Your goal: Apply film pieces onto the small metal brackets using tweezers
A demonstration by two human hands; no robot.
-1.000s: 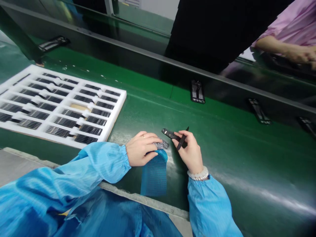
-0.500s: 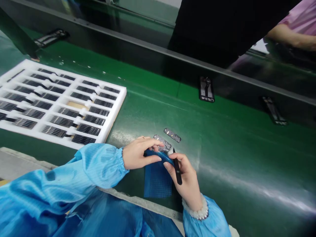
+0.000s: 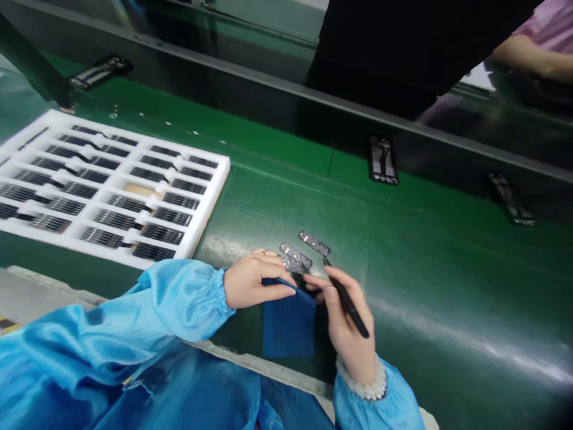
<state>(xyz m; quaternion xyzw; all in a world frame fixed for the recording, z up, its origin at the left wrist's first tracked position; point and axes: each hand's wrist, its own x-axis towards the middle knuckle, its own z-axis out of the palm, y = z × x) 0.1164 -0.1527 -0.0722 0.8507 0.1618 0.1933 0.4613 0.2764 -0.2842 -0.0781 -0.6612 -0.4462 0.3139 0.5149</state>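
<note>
My left hand [image 3: 256,279] is closed on the upper edge of a blue sheet [image 3: 289,325] with a fine grid on it, pinching it between thumb and fingers. A slim black pen-like tool, perhaps tweezers [image 3: 351,307], lies in my right hand [image 3: 353,322], held between thumb and fingers with its tip pointing away from me. The right fingertips are close to the sheet's upper right corner; whether they touch it I cannot tell. Just beyond my hands lie small dark electronic parts [image 3: 295,254], partly overlapping. Another such part [image 3: 314,243] rests a little farther off.
On the left stands a white foam tray [image 3: 210,197] with rows of dark flat parts in its slots. Black phone frames [image 3: 384,161] lie along the dark belt [image 3: 268,101] at the back. The green bench [image 3: 447,286] ends at a pale front edge. A person's arm shows at top right.
My right hand has moved right, off the sheet's corner, with the black tool turning in its fingers. The sheet's raised edge has flattened, and more of the small parts shows. The phone frames have shifted right.
</note>
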